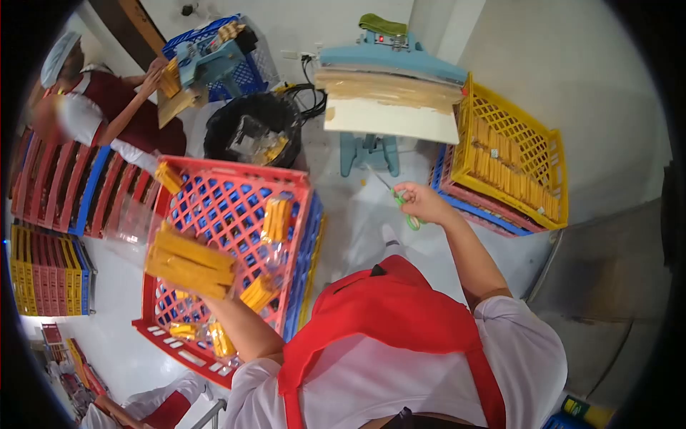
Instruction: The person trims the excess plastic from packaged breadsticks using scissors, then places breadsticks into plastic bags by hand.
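Note:
My left hand (220,300) is over a red crate (311,187) and holds a clear plastic pack of long yellow-brown sticks (191,261). The pack covers most of its fingers. Loose clear film (132,227) stretches from the pack's far end. My right hand (427,204) is closed around green-handled scissors (398,196), their blades pointing up and away to the left, over the floor. Inside the red crate lie several smaller packs of yellow sticks (276,220).
A blue bench sealer (393,64) stands ahead, with a black-lined bin (254,129) to its left. On the right, a yellow crate (511,150) of packs tops a stack. A co-worker (107,107) handles packs at another machine (211,64). Stacked crates (53,272) are at far left.

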`<state>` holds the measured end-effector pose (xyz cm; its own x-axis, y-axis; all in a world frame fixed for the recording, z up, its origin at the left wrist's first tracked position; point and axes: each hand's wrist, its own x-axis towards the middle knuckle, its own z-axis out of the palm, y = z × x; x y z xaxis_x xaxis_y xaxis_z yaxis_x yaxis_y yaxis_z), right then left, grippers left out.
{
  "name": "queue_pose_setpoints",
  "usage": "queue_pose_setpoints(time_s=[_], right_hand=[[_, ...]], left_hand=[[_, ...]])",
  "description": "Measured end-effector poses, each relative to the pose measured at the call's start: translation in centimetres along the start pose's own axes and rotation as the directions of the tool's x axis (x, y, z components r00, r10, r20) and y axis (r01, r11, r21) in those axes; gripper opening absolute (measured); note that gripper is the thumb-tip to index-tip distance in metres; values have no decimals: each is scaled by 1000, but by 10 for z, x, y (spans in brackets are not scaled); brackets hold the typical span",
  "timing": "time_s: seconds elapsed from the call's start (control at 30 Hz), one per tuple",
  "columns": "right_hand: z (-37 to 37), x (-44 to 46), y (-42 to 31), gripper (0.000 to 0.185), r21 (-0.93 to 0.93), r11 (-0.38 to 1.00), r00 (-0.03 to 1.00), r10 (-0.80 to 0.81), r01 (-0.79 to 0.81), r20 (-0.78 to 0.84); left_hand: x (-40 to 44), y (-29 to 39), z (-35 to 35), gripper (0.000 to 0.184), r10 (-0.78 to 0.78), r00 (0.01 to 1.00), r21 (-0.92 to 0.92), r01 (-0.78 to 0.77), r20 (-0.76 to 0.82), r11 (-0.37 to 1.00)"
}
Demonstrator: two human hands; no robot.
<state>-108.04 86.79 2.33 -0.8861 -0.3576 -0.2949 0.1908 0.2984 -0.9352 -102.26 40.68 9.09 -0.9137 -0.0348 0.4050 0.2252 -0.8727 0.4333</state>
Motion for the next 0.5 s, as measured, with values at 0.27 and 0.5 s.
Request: queue_pose_setpoints(time_s=[0.27,0.5], right_hand=[[-221,85,-33,40,-260,957,878,-229,125,-421],[-310,233,-104,35,-429,902,830,-274,46,-486]], left_hand=[[88,-111,37,86,-150,984,-131,162,94,978],[159,-182,22,87,-125,988,-71,132,93,989]])
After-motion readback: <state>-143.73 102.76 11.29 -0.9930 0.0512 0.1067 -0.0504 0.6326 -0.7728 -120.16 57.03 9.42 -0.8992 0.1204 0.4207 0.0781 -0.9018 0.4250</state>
